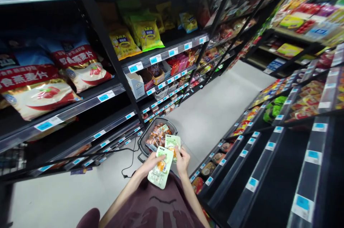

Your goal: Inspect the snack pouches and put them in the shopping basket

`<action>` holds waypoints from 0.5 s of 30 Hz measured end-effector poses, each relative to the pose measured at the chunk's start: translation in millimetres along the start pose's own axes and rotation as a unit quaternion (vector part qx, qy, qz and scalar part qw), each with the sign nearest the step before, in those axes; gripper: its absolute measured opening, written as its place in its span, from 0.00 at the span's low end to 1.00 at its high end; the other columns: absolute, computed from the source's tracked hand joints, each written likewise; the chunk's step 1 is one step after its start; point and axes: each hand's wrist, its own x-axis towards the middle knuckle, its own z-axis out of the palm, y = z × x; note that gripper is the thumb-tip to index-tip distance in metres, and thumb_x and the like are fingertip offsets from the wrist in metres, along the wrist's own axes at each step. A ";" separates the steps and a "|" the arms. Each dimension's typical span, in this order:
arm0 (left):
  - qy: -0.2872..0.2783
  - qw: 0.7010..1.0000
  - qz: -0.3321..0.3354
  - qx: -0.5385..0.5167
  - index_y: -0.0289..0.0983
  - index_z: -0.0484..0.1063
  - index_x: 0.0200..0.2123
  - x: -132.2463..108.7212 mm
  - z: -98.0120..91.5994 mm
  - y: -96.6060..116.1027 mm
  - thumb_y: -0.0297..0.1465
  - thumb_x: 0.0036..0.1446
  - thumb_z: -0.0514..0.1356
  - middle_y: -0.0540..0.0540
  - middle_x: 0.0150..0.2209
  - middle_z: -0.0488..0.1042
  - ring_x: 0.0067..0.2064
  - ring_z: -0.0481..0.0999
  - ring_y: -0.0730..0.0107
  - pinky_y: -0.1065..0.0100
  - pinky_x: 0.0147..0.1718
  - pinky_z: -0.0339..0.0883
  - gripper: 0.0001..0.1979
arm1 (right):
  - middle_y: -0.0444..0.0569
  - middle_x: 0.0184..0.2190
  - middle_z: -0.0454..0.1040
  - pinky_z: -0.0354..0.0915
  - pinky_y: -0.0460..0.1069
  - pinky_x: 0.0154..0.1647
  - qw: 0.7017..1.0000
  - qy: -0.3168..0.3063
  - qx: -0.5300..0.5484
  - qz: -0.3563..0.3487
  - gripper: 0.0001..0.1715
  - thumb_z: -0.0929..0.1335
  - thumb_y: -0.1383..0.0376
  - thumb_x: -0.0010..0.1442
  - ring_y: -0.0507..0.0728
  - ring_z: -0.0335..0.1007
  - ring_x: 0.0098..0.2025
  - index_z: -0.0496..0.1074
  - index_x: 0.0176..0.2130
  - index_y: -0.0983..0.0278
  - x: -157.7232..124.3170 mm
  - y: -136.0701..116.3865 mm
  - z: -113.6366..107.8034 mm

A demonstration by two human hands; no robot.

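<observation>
Two green snack packets held over a shopping basket in a shop aisle

The left hand [149, 164] has its fingers closed around the lower green packet [160, 171], held flat in front of the body. The right hand [183, 160] pinches the upper green packet [172, 142], which overlaps the lower one's far end. Just beyond them a dark shopping basket [145, 138] holding orange packets sits on the floor [215, 109] between the shelves [113, 91].
</observation>
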 end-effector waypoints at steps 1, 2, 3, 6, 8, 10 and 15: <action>0.000 1.000 0.000 0.003 0.30 0.79 0.42 2.9 0.6 -1.3 0.46 0.49 0.71 0.38 0.35 0.83 0.35 0.81 0.58 0.65 0.36 0.71 0.25 | 0.42 0.22 0.63 0.57 0.46 0.29 1.000 0.005 0.002 -0.001 0.27 0.70 0.51 0.62 0.51 0.57 0.27 0.72 0.21 0.67 1.4 -0.6 0.2; 0.000 1.000 0.000 0.004 0.29 0.79 0.42 5.8 1.2 -2.7 0.46 0.50 0.70 0.38 0.35 0.83 0.35 0.81 0.58 0.65 0.36 0.71 0.25 | 0.42 0.22 0.63 0.58 0.46 0.29 1.000 0.008 0.005 0.003 0.26 0.70 0.51 0.62 0.51 0.57 0.27 0.71 0.22 0.67 2.7 -0.5 0.2; 0.001 1.000 0.000 0.005 0.29 0.79 0.42 8.6 1.6 -4.1 0.46 0.50 0.70 0.38 0.36 0.83 0.35 0.81 0.58 0.65 0.37 0.71 0.26 | 0.42 0.23 0.63 0.59 0.46 0.29 1.000 0.008 0.009 0.010 0.25 0.70 0.51 0.62 0.51 0.58 0.28 0.71 0.23 0.67 4.1 0.4 0.2; 0.009 1.000 -0.003 -0.001 0.29 0.79 0.41 14.6 3.5 -5.5 0.46 0.50 0.70 0.38 0.36 0.82 0.36 0.80 0.58 0.64 0.39 0.71 0.26 | 0.44 0.26 0.69 0.62 0.46 0.31 0.999 -0.008 0.029 0.042 0.22 0.69 0.51 0.62 0.52 0.62 0.29 0.74 0.29 0.67 7.6 6.3 -0.8; 0.013 1.000 -0.005 0.004 0.29 0.79 0.41 15.9 5.6 -3.5 0.47 0.50 0.70 0.39 0.35 0.82 0.36 0.80 0.58 0.64 0.39 0.71 0.26 | 0.46 0.27 0.72 0.63 0.46 0.32 0.997 -0.020 0.047 0.060 0.21 0.69 0.51 0.61 0.53 0.64 0.30 0.75 0.31 0.67 9.8 10.9 -2.0; 0.019 1.000 -0.007 0.021 0.29 0.79 0.41 15.7 8.4 -0.8 0.48 0.49 0.70 0.39 0.35 0.82 0.36 0.80 0.57 0.64 0.39 0.70 0.27 | 0.46 0.27 0.74 0.64 0.46 0.32 0.994 -0.028 0.065 0.077 0.20 0.69 0.52 0.61 0.54 0.66 0.31 0.75 0.32 0.67 12.1 14.4 -3.6; 0.046 0.998 -0.013 0.041 0.30 0.80 0.40 13.7 16.7 -4.5 0.50 0.47 0.70 0.39 0.37 0.82 0.38 0.80 0.54 0.63 0.41 0.70 0.29 | 0.49 0.31 0.78 0.67 0.47 0.34 0.990 -0.056 0.088 0.097 0.18 0.68 0.54 0.61 0.56 0.70 0.33 0.77 0.36 0.67 18.5 16.9 -6.9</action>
